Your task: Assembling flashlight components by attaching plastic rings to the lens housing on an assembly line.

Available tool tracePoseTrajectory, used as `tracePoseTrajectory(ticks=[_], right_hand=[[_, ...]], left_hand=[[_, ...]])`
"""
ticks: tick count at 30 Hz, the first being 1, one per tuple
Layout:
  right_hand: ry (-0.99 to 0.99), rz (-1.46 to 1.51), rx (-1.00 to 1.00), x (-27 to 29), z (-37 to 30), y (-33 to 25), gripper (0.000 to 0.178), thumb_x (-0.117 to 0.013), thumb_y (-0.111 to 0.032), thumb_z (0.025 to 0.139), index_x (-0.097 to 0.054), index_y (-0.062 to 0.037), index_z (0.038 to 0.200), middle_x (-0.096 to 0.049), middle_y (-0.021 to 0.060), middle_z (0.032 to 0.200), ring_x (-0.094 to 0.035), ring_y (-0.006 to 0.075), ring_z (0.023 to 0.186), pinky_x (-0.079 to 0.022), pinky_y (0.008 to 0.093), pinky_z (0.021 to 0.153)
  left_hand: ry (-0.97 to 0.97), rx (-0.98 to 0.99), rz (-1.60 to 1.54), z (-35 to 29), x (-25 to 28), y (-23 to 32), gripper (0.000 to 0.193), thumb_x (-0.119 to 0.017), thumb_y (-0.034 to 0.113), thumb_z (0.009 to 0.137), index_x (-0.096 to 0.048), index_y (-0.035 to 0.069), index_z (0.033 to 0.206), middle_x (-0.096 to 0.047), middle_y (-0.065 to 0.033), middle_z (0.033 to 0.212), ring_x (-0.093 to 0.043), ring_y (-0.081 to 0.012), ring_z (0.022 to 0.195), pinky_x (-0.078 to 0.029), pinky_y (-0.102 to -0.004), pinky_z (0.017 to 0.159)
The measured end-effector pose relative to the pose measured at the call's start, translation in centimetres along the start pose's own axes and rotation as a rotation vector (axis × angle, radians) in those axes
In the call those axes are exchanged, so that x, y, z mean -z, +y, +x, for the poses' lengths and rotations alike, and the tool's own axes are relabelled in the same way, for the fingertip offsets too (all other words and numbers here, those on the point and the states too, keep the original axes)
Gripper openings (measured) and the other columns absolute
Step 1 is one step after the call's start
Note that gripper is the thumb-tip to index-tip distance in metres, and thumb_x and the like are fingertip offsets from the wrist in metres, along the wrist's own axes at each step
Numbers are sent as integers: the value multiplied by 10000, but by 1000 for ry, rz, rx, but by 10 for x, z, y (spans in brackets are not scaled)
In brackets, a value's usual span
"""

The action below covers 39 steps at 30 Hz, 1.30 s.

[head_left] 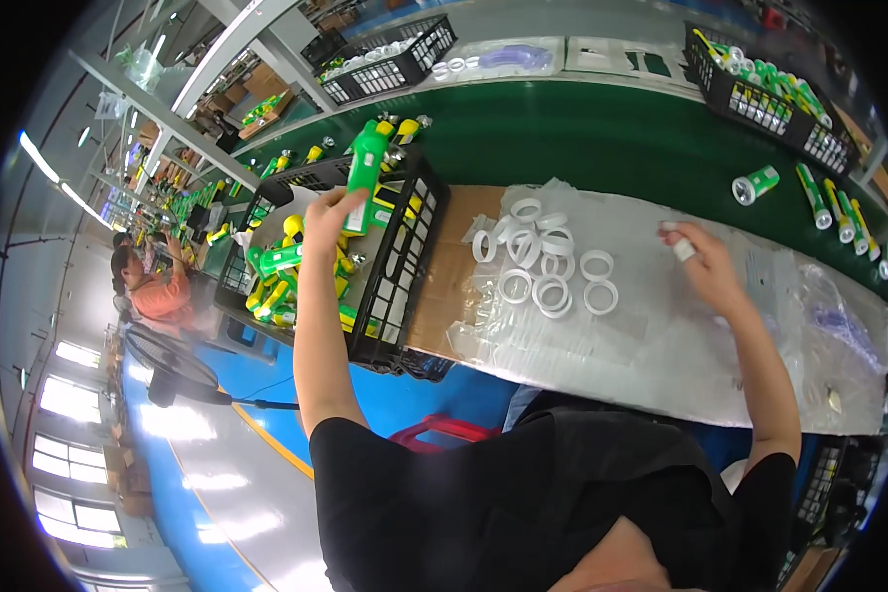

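My left hand (330, 223) is closed around a green flashlight (367, 163), held upright over the far right corner of a black plastic crate (390, 286). Inside that crate lies a jumble of green and yellow flashlights (284, 259). My right hand (705, 264) is over the plastic-covered right part of the worktop, its fingers bent and a little apart, with white coverings on the fingertips. No object shows in it. Between my hands, white rings (555, 296) lie in a loose cluster on the plastic sheet (651, 340).
Beyond the worktop runs a green belt (562, 128) carrying flashlights, including a short one (756, 185) at right. Black crates (385, 71) stand on the far shelf at both ends. A red stool (442, 430) and a fan (173, 365) are below left; a person (158, 291) sits farther off.
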State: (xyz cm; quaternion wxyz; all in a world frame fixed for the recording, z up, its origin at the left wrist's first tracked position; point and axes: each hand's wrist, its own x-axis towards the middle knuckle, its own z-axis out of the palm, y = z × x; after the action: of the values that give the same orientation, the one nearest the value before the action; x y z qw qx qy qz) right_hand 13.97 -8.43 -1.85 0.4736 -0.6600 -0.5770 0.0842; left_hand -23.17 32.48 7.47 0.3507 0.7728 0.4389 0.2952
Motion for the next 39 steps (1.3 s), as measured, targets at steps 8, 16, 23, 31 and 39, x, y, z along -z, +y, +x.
tracePoseTrajectory(ticks=[8,16,23,31,39], right_hand=[[4,705,-147,-63,2,-81,403,-531,-264,1002,-519,-17,1321,-647,113,1169,-604,197,1102,-470,335,937],[376,1065,-471,-46,-82,-89,781,-652,-599,825,-474,-9,1305,-621,122,920,-632,228,782,-504,349,729],[-61,1055,-477,-32,-126,-100,737,-733,-511,800,-481,-7,1275,-619,126,890,-640,206,749,-532,317,643],[29,883,-495,-27,-138,-96,643,-668,-408,896,-414,-17,1338,-607,112,954,-638,199,801,-539,320,683],[430,982,-524,-38,-150,-91,428,-566,-334,982,-437,-63,1288,-590,87,951,-611,171,757,-504,305,685]], left_hand=[[-522,-221,-570,-124,-106,111,298,-740,139,836,-659,3,1089,-657,-23,997,-593,-84,865,-458,-227,787],[-1061,-218,-392,-208,-255,87,323,-611,201,955,-603,13,1218,-656,-74,1091,-624,-133,969,-491,-285,852],[-1216,32,-1154,-215,-318,146,543,-464,416,1015,-506,-30,1323,-625,-173,1197,-604,-252,1116,-503,-371,924],[-1045,-316,-832,-221,-301,162,269,-547,143,970,-668,-73,1075,-679,-148,1067,-642,-212,922,-512,-322,830],[-866,-1104,-627,-242,-320,162,474,-319,332,1051,-621,12,1226,-619,-149,1268,-568,-322,1196,-311,-470,1080]])
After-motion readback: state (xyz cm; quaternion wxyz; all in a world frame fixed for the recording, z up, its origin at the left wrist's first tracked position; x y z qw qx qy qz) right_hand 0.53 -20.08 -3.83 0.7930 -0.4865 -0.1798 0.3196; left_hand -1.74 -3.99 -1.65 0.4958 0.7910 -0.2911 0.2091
